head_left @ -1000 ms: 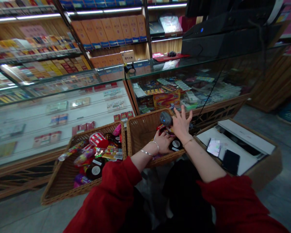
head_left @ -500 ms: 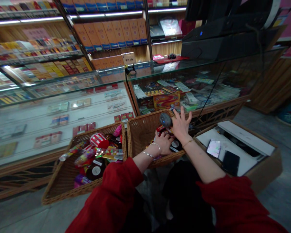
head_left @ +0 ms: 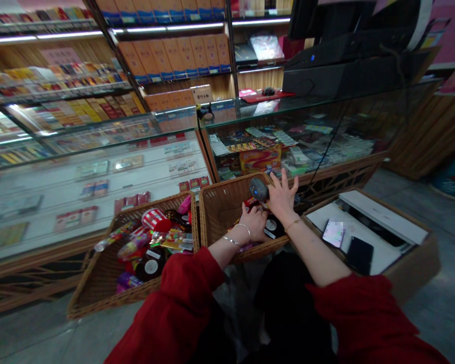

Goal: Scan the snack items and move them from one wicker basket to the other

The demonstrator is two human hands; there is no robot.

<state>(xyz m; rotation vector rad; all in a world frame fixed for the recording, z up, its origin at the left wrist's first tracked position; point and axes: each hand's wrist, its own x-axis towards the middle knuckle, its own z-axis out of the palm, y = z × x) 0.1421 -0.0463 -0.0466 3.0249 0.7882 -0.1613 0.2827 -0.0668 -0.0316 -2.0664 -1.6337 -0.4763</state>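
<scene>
My left hand (head_left: 255,224) is bent over the packs in the right wicker basket (head_left: 217,222), its fingertips on a red pack (head_left: 249,202) and its palm hiding what lies beneath. A round dark pack with a white label (head_left: 273,227) lies beside it. My right hand (head_left: 282,198) is at the basket's far right corner, holding a dark grey barcode scanner (head_left: 258,189) with a small blue light. Several of its fingers stick up, spread apart; the scanner's handle is mostly hidden behind the hand.
To the left, another wicker basket (head_left: 74,303) holds candy packs and a red-striped tub (head_left: 155,220). A lit phone (head_left: 332,233) and a dark phone (head_left: 360,255) lie on a carton (head_left: 409,273) at right. Glass display counters (head_left: 227,121) stand behind the baskets.
Both hands and the scanner stay nearly where they were. The left hand has shifted slightly within the basket, and the view has tilted a little.
</scene>
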